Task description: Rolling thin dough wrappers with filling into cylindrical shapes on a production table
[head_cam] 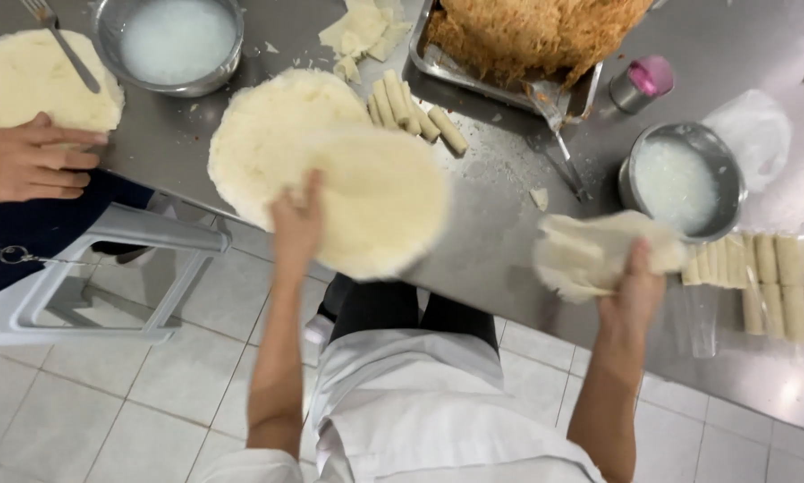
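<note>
My left hand (296,222) pinches the near edge of a round wrapper sheet (386,201), lifting it off the wrapper stack (272,134) at the desk's (500,233) near edge. My right hand (636,282) is clamped on a crumpled wrapper (590,255) just beside the right bowl (679,179). These sheets look thin, limp and tear-prone; I'd hold them by the rim, lightly, supporting underneath.

Both arms reach forward, bare to the elbow. Left hand (296,224) is raised, fingers pinched. Right hand (636,288) is clenched, thumb up.
</note>
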